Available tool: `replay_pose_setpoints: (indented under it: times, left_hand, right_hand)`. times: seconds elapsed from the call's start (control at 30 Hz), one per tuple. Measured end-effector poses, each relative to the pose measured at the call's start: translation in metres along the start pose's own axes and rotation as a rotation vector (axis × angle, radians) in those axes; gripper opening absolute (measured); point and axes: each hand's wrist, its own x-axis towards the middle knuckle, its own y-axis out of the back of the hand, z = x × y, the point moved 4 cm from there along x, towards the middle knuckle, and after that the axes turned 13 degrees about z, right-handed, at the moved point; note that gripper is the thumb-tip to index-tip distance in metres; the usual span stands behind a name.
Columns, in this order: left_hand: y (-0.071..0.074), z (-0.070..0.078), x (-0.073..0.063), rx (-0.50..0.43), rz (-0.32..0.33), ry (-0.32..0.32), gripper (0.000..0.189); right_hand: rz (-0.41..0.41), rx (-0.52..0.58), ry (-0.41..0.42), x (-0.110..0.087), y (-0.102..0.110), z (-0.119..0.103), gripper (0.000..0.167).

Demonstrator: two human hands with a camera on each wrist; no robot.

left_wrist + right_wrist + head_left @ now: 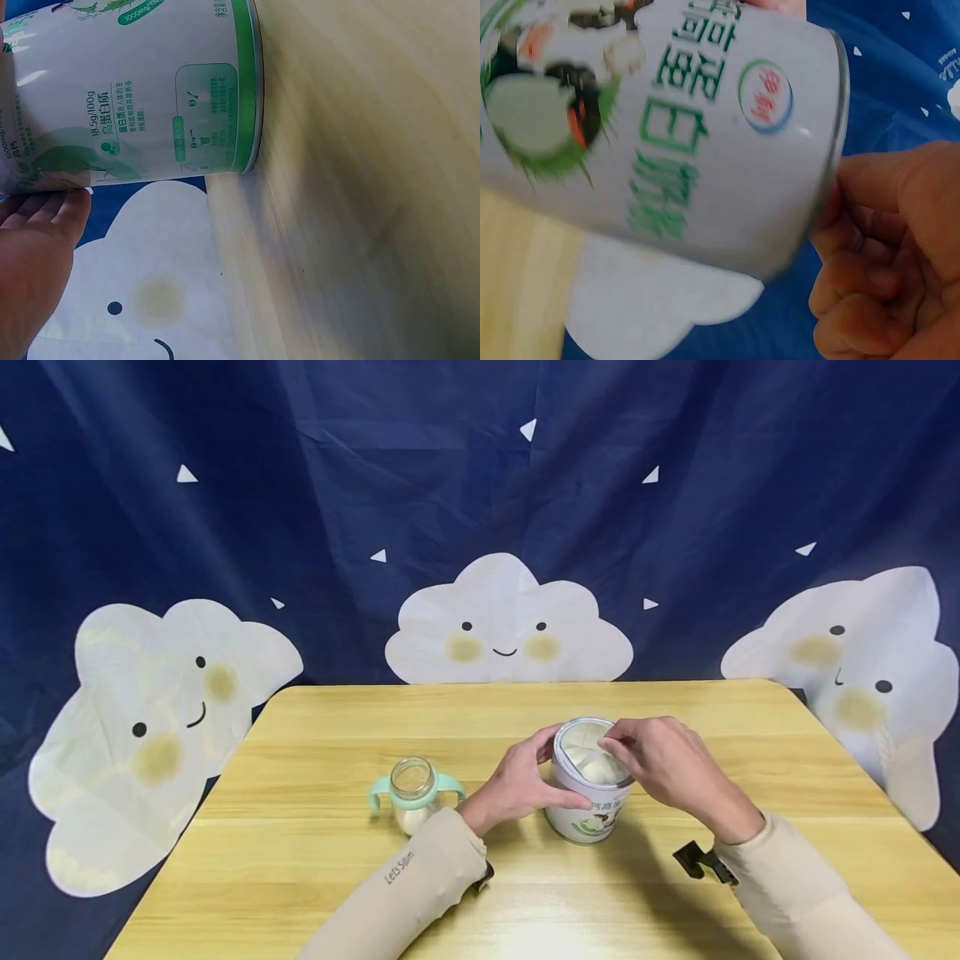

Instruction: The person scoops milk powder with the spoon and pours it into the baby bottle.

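A white milk powder can (588,814) with green print stands upright on the table, its round top facing me and whitish, creased-looking inside the rim. My left hand (517,781) grips its left side, thumb across the front; the fingers (56,210) show against the can's wall (142,97) in the left wrist view. Over the right part of the opening is my right hand (667,764), thumb and fingers drawn together. In the right wrist view its curled fingers (855,292) are right at the can's rim (840,105); I cannot tell what they pinch.
Left of the can stands a baby bottle (412,783) without a cap, with mint-green handles and something whitish low inside; my left sleeve (427,877) partly covers it. Behind the wooden table (337,718) hangs a dark blue curtain (450,485) with white clouds.
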Motion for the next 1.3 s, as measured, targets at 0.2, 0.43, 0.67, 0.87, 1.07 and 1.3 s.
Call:
replay_pose_setpoints:
  times: [0.2, 0.43, 0.67, 0.87, 1.07, 1.3]
  left_hand:
    - [-0.002, 0.001, -0.001, 0.018, 0.001, 0.022, 0.097]
    - [-0.002, 0.001, -0.001, 0.003, 0.009, 0.015, 0.096]
    - [-0.003, 0.001, -0.001, 0.011, 0.005, 0.005, 0.095]
    - [-0.002, 0.001, -0.002, 0.024, 0.006, 0.009, 0.095]
    - [-0.001, 0.003, -0.002, 0.008, 0.0, 0.009, 0.096]
    - [0.001, 0.001, -0.002, 0.001, -0.003, 0.012, 0.096]
  right_hand:
    - [-0.046, 0.042, -0.018, 0.001, -0.003, -0.002, 0.009]
    - [-0.097, 0.119, -0.018, 0.003, -0.004, -0.004, 0.009]
    - [-0.138, 0.19, -0.032, 0.003, -0.005, -0.001, 0.012]
    - [-0.188, 0.262, -0.081, 0.002, -0.004, 0.002, 0.014]
    - [-0.201, 0.316, -0.148, 0.004, -0.002, 0.006, 0.016]
    - [-0.178, 0.352, -0.243, 0.003, 0.005, 0.014, 0.022]
